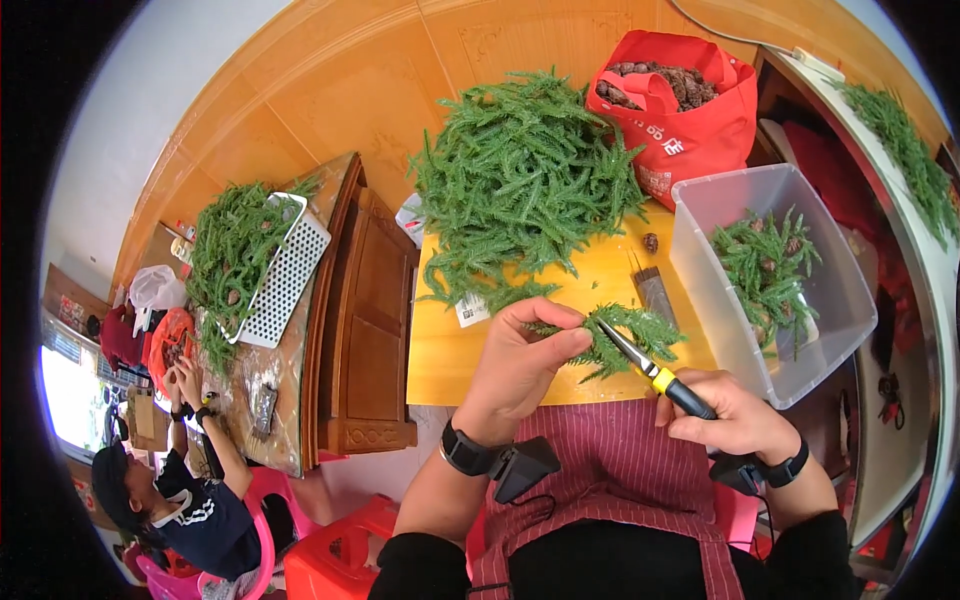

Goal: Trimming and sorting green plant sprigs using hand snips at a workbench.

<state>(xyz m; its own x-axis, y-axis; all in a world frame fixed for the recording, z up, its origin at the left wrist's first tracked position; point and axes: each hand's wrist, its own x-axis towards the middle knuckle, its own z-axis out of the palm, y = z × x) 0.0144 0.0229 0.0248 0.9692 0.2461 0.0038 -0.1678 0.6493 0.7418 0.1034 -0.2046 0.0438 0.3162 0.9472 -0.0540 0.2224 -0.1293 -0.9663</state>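
Observation:
My left hand (515,365) pinches a small green artificial pine sprig (645,330) between thumb and fingers, just over the near edge of the yellow table (450,365). My right hand (740,415) is closed around needle-nose pliers (663,380) with yellow and black handles. Their metal jaws reach in among the needles by my left fingertips; whether they grip anything there is hidden. Beyond my hands rises a large heap of green pine sprigs (530,180). A small pine cone (651,243) and a bundle of thin brown wires (655,295) lie to its right.
At the right, a clear plastic bin (840,320) holds sprigs with cones. Behind it stands a red bag (690,150) of pine cones. At the left, another person (210,500) works beside a white perforated basket (285,285) and piled greenery (230,240). A red stool (330,560) is nearby.

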